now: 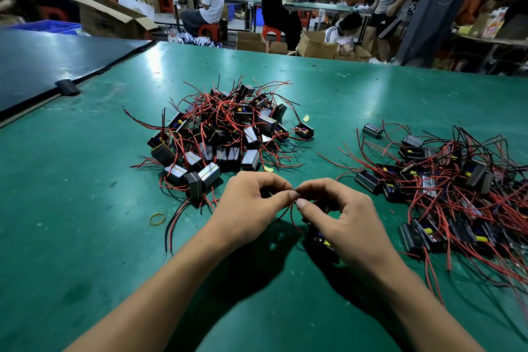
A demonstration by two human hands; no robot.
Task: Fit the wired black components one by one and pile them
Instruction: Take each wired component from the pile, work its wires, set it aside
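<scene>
The thin red wire (292, 216) of a black component (321, 241), partly hidden beneath the right hand (343, 223), is pinched by both it and the left hand (251, 203); the lead is judged limp and kink-prone, the light rigid body the safer hold.

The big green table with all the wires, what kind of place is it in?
Probably a factory assembly hall. Heaps of small black wired components lie on the green worktable, people sit at long benches behind, and brown cardboard cartons stand open.
</scene>
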